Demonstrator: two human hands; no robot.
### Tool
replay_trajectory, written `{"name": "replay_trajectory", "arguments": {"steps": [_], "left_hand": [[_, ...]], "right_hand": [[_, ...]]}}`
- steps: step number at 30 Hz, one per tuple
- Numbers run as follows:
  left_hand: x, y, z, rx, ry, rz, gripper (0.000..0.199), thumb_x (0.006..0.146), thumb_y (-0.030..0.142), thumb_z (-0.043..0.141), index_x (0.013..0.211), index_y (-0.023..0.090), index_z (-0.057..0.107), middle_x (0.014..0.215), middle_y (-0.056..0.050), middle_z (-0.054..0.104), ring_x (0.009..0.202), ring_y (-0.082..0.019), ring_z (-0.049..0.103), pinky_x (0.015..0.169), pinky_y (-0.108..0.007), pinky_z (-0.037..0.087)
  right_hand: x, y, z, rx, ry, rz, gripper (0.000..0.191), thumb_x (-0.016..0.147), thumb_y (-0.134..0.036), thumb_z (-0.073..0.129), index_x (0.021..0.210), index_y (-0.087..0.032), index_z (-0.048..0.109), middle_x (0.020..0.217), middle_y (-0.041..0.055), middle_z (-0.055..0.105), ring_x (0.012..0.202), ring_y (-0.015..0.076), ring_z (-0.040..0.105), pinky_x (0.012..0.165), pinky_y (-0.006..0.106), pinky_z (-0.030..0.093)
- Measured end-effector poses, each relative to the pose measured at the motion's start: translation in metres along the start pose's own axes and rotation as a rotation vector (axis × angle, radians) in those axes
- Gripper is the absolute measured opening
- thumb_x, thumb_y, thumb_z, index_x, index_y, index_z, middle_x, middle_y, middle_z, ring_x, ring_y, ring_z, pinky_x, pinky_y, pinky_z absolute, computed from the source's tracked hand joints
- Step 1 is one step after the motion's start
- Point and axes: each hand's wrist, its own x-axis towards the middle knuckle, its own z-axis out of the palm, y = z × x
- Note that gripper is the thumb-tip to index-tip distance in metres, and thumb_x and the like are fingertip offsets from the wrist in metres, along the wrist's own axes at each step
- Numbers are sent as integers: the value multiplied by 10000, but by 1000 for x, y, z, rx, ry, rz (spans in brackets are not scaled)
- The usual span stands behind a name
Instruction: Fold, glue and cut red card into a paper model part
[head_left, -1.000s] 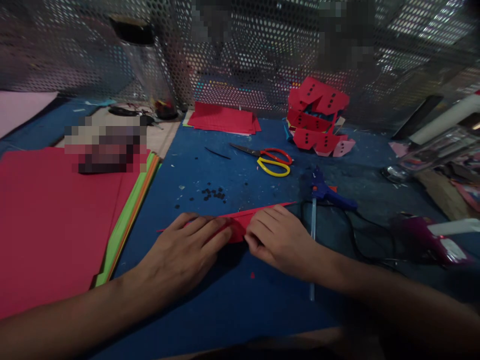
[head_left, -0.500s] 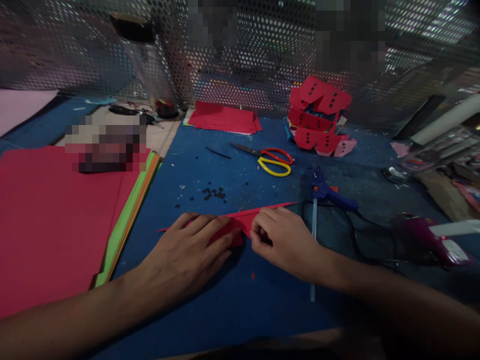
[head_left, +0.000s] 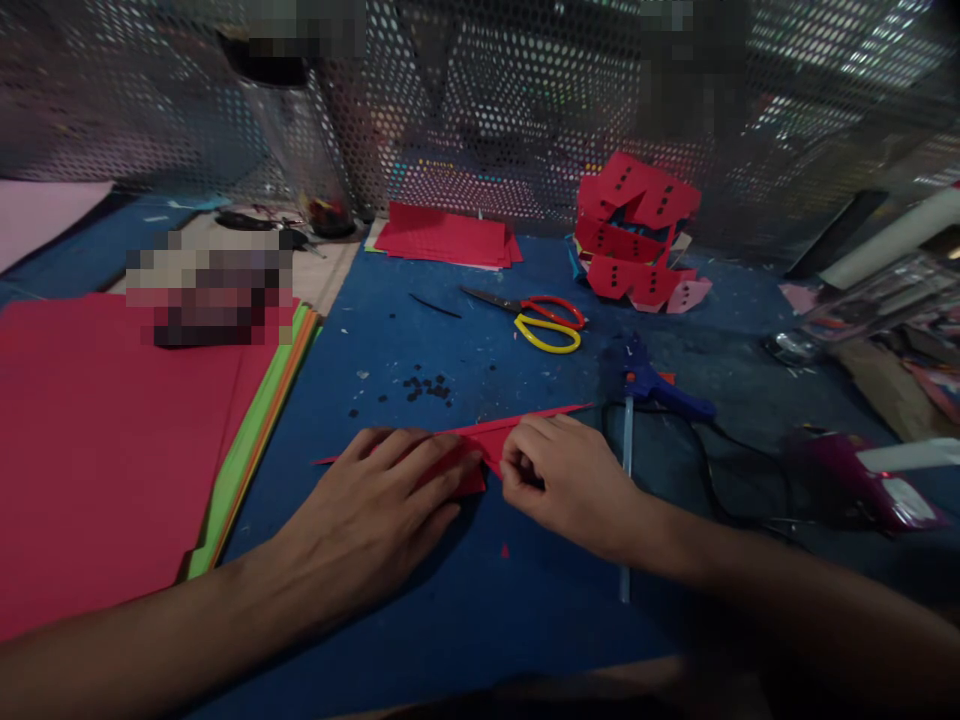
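Note:
A folded piece of red paper (head_left: 489,440) lies on the blue tabletop (head_left: 450,640), its thin pointed ends showing past both hands. My left hand (head_left: 375,490) rests on its left part with the fingers stretched out and lying flat. On the right part, my right hand (head_left: 566,475) is curled with its fingertips on the paper; the exact grip is hidden under the fingers. Just beyond the paper are several small black squares (head_left: 427,387). A tiny red scrap (head_left: 505,550) lies in front of it.
Scissors (head_left: 551,322) with red and yellow handles lie beyond the hands. A blue glue gun (head_left: 667,392) with a clear glue stick (head_left: 627,480) is at right. Coloured sheets (head_left: 112,450) are stacked left. Red cut strips (head_left: 442,238) and dotted red pieces (head_left: 637,285) stand by the mesh panel.
Both hands and the red paper stay in nearly the same place. The whole view has shifted very slightly.

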Motion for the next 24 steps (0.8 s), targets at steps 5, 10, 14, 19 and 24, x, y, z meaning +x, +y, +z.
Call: {"name": "replay_trajectory", "arguments": {"steps": [5, 10, 14, 19, 24], "left_hand": [[-2, 0, 1, -19, -29, -37, 350, 1047, 287, 506, 1373, 245, 623, 1320, -35, 691, 1090, -266, 593, 869, -437, 390], [-2, 0, 1, -27, -48, -45, 369, 1039, 288, 518, 1396, 256, 605, 1330, -33, 678, 1082, -266, 577, 859, -438, 382], [-2, -1, 2, -28, -66, -44, 351, 1038, 278, 526, 1378, 276, 612, 1347, -27, 665, 1099, -263, 572, 880, -437, 383], [-3, -2, 2, -19, -66, -29, 307, 1045, 283, 509, 1319, 261, 645, 1322, -35, 668, 1083, -268, 569, 873, -445, 386], [-2, -2, 2, -16, -70, -30, 325, 1043, 288, 519, 1346, 272, 635, 1333, -36, 664, 1094, -266, 578, 875, -443, 404]], "right_hand": [[0, 0, -1, 8, -1, -4, 95, 901, -166, 624, 815, -193, 591, 791, -15, 641, 712, 138, 527, 708, 312, 356], [1, 0, -3, 20, -18, -12, 111, 922, -168, 614, 817, -193, 588, 797, -13, 645, 722, 139, 539, 714, 315, 360], [0, -1, -5, 32, -21, -28, 122, 957, -185, 585, 836, -194, 599, 814, -7, 657, 730, 139, 552, 718, 314, 365], [0, -3, -5, 56, -27, -28, 236, 991, -379, 634, 847, -197, 593, 835, -4, 671, 748, 148, 569, 734, 314, 377], [0, -2, -3, 53, -38, -18, 164, 993, -270, 628, 849, -199, 596, 810, -12, 670, 739, 143, 576, 714, 308, 371]]}}
